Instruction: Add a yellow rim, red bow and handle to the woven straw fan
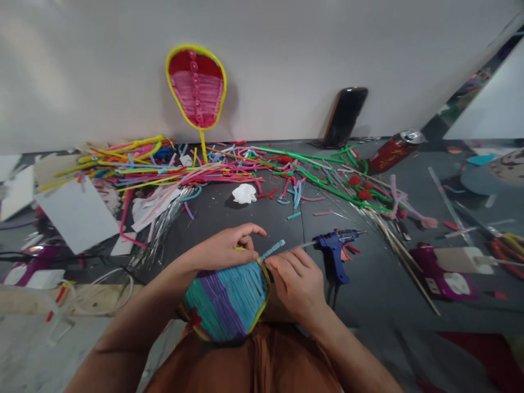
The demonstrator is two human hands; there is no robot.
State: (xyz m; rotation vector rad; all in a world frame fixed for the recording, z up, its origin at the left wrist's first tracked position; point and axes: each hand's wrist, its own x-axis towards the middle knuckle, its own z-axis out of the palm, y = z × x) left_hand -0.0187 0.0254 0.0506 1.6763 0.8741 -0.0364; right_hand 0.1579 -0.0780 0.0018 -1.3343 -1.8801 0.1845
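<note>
A rounded panel of pipe cleaners point(223, 303) in green, purple and blue, edged in yellow, rests tilted against my lap at the table edge. My left hand point(225, 248) lies over its top edge, the thumb pressing on the yellow rim and the index finger stretched out. My right hand point(298, 278) pinches the same rim at its upper right corner. Between the two hands, a short twisted light blue pipe cleaner point(273, 249) sticks out from that corner. The fingers partly hide where it joins. Just right of my right hand lies a blue glue gun point(333, 251) with a glue stick in it.
A finished-looking pink and red fan point(196, 90) stands against the wall. Loose pipe cleaners point(196, 173) spread along the back. Also there are a phone point(346, 117), a red can point(395, 152), crumpled white tissue point(244, 193), scissors point(505, 248) and a magenta device point(444, 273).
</note>
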